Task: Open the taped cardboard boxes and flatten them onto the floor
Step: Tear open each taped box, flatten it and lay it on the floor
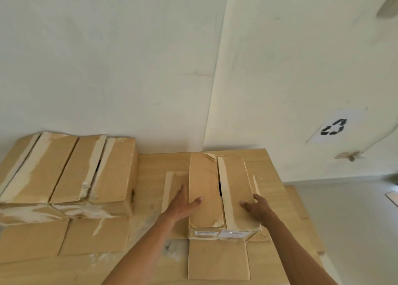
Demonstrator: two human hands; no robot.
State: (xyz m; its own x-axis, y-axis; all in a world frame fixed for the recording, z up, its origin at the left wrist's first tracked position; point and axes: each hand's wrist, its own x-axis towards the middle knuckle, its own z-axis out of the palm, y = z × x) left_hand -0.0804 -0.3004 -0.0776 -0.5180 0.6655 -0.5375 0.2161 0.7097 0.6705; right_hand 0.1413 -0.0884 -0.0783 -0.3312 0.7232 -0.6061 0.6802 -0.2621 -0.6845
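A brown cardboard box (215, 190) stands on a wooden table (150, 172), its top flaps closed with a narrow dark gap along the middle seam and pale tape strips peeling. Its lower flaps are spread flat on the table. My left hand (183, 203) grips the box's left side with the thumb over the top edge. My right hand (257, 207) grips the right side the same way. Two more taped boxes (71, 170) stand side by side at the left.
A corner of pale walls rises behind the table. A paper sheet with a recycling symbol (332, 127) hangs on the right wall. The floor (349, 220) shows to the right of the table's edge, with a flat piece of cardboard at the far right.
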